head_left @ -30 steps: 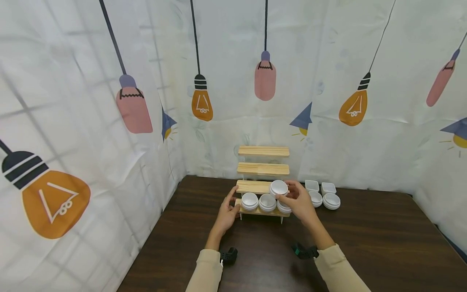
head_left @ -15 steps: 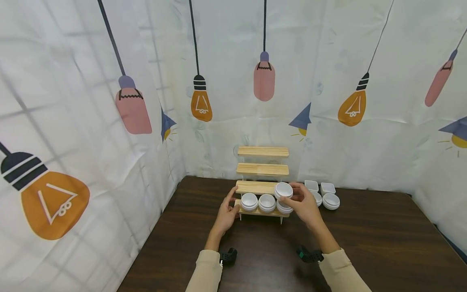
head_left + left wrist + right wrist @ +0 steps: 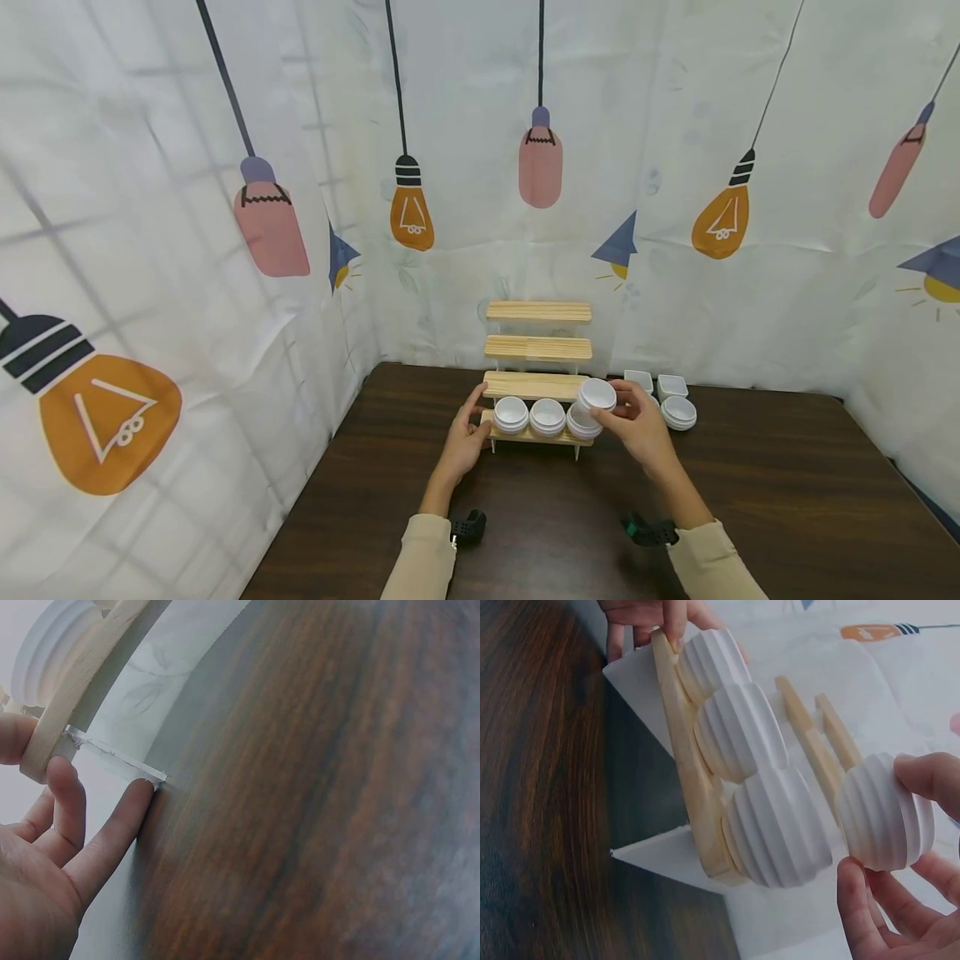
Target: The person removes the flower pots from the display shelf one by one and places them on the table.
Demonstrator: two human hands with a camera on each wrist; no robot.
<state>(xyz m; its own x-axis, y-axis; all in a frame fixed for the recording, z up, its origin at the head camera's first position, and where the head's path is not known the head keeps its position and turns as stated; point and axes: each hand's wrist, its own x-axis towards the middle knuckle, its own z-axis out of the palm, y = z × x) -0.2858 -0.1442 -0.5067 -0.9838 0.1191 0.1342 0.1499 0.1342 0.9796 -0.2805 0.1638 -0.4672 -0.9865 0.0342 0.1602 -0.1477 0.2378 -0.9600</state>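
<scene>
A tiered wooden stand (image 3: 528, 383) with clear legs has three small white round bowls (image 3: 547, 417) in a row on its lowest shelf. My left hand (image 3: 463, 443) grips that shelf's left end; in the left wrist view the thumb meets the board (image 3: 90, 679), while one finger touches the clear leg (image 3: 120, 756). Between thumb and fingers, my right hand (image 3: 643, 429) pinches another white bowl (image 3: 597, 393). This bowl overlaps the row's rightmost one in the head view. Seen from the right wrist, the held bowl (image 3: 874, 814) has ribbed sides and is apart from the row.
Right of the stand, white square bowls (image 3: 672, 385) stand on the dark wooden table (image 3: 787, 475), with a stack of round bowls (image 3: 679, 412) in front. My right hand partly hides others there. A printed cloth (image 3: 465, 275) hangs behind.
My right hand has moved to the right and slightly down with the bowl, away from above the second shelf. The left hand stays on the stand.
</scene>
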